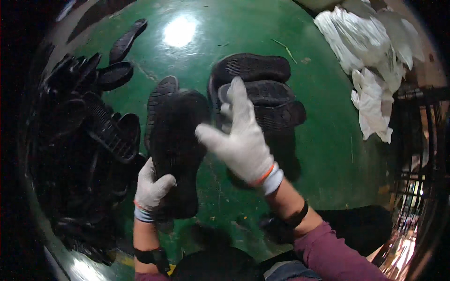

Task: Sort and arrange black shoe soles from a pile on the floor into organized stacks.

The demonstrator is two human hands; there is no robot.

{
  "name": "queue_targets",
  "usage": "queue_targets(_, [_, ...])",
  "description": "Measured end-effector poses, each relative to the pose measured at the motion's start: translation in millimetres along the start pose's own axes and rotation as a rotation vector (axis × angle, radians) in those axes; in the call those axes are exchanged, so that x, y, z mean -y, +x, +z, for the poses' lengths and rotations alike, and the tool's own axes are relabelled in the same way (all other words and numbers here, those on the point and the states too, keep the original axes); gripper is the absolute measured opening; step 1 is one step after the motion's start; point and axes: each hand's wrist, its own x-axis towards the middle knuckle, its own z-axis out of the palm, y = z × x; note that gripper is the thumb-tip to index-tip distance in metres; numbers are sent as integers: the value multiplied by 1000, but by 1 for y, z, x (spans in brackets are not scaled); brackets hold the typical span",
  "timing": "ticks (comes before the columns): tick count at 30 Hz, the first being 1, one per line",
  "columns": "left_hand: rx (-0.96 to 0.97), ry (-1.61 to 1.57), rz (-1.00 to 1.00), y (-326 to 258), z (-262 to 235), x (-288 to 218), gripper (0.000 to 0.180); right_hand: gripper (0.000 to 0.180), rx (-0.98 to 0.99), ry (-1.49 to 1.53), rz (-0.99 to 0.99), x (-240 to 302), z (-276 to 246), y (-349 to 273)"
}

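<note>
My left hand (151,187), in a white knit glove, grips the heel end of a black shoe sole (177,140) and holds it up over the green floor (323,140). My right hand (241,138), also gloved, hovers just right of that sole with fingers spread, thumb reaching toward its edge and holding nothing. Behind my right hand lies a stack of black soles (258,89), tread side up. Another black sole (158,100) lies partly under the held one.
A big heap of black soles (89,131) fills the left side. Crumpled white paper or plastic sheets (375,56) lie at the upper right. A dark metal rack (422,140) stands at the right edge. Dark material sits near my lap.
</note>
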Motion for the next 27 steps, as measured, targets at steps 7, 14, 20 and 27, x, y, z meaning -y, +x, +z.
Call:
queue_targets(7, [462, -228, -321, 109, 16, 11, 74, 65, 180, 680, 290, -71, -65, 49])
queue_targets(14, [334, -480, 117, 222, 110, -32, 88, 65, -549, 705, 240, -147, -138, 116])
queue_targets(20, [32, -143, 252, 297, 139, -46, 44, 74, -586, 490, 117, -165, -159, 165])
queue_targets(27, [-108, 269, 314, 342, 103, 48, 62, 75, -176, 142, 303, -260, -152, 189])
